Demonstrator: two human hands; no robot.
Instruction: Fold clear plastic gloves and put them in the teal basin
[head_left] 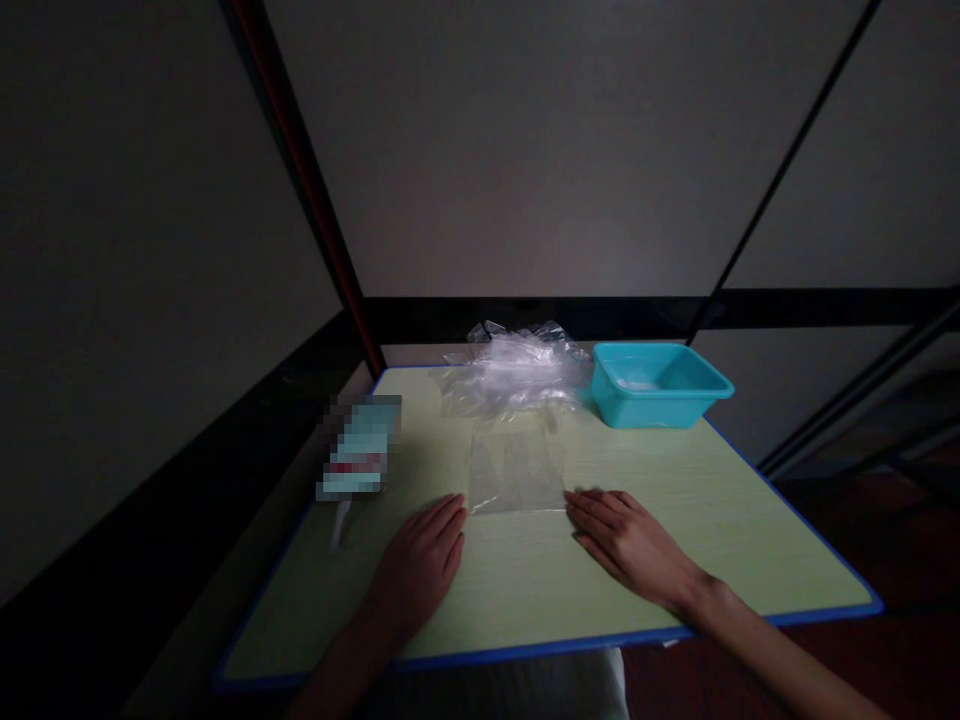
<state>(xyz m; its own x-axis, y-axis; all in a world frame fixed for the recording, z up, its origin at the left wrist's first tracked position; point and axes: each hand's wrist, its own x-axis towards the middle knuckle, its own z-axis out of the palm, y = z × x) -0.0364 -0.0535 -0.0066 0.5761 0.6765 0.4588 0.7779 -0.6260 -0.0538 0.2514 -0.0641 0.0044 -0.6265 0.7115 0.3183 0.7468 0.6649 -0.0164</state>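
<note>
A clear plastic bag [517, 472] lies flat on the pale green table [517, 590]. My left hand [424, 555] rests on the table with its fingertips at the bag's lower left corner. On the other side, my right hand [630, 540] lies palm down, its fingertips by the lower right corner. Both hands have their fingers stretched out and hold nothing. Behind the flat bag is a crumpled heap of clear plastic bags [517, 365].
A turquoise plastic basin [649, 408] stands at the back right, with something pale inside. At the left edge lies a blurred, pixelated item [360, 445], with a small whitish thing below it. The table has a blue rim; panelled walls rise behind.
</note>
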